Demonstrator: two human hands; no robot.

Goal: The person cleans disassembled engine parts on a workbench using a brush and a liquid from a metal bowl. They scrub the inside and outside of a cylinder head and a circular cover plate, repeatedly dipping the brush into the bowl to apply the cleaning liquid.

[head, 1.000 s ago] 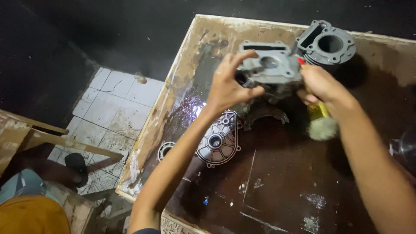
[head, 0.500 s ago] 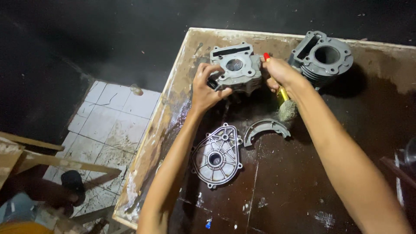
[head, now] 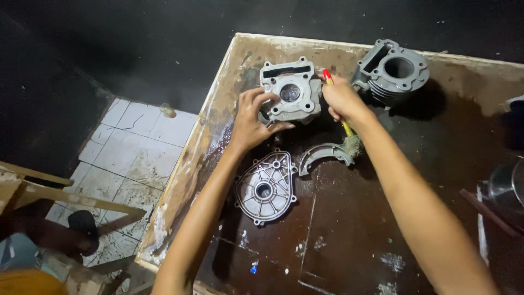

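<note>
Lit hard from above/near cam; wet tabletop threw small glare spots. Background fell to near-black w/ noise. Sharp shadow under finned cylinder & along arms. Centre crisp, slight softness at edges, bottom-left corner blurred.

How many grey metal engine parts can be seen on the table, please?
4. The cylinder head is between both hands, the finned cylinder at the far right, the round cover near the left forearm, and the curved piece beside it. Others may be hidden.

A repair workshop: engine cylinder and cover on grimy workbench
</note>
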